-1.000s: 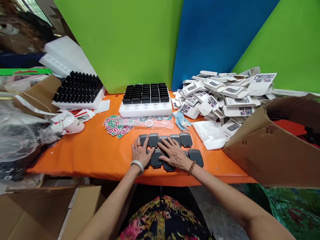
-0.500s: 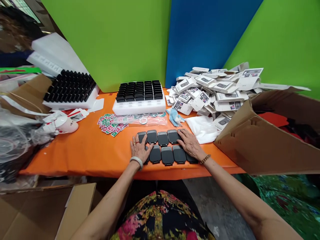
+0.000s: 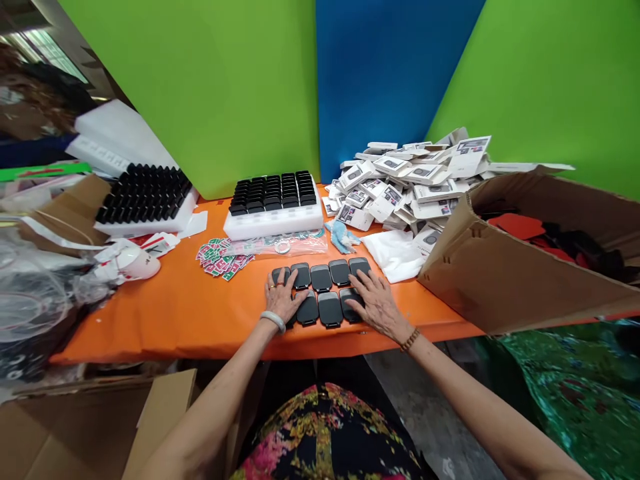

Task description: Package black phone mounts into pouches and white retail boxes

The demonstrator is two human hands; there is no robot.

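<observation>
Two rows of flat black rounded-square devices point(image 3: 330, 310) lie side by side on the orange tabletop point(image 3: 210, 313). At the left end of the rows my left hand point(image 3: 284, 299) rests flat, fingers spread, touching the end pieces. My right hand point(image 3: 377, 303) lies across the right end with its fingers apart, partly covering the pieces there. Neither hand grips anything. Behind the rows a white foam tray point(image 3: 275, 223) holds several rows of upright black pieces. In front of that tray lie a clear plastic bag point(image 3: 305, 245) and a heap of red and green printed cards point(image 3: 223, 259).
White printed boxes point(image 3: 400, 177) are piled at the back right, near a blue cloth point(image 3: 342, 236) and a white cloth point(image 3: 393, 255). An open cardboard carton point(image 3: 515, 280) stands at the right. Another filled foam tray point(image 3: 145, 227) and plastic bags point(image 3: 35, 293) occupy the left. A person sits far left.
The camera view has turned slightly rightward. My right hand's fingers have slid off part of the back row, showing its rightmost device more fully. My left hand stays at the left end.
</observation>
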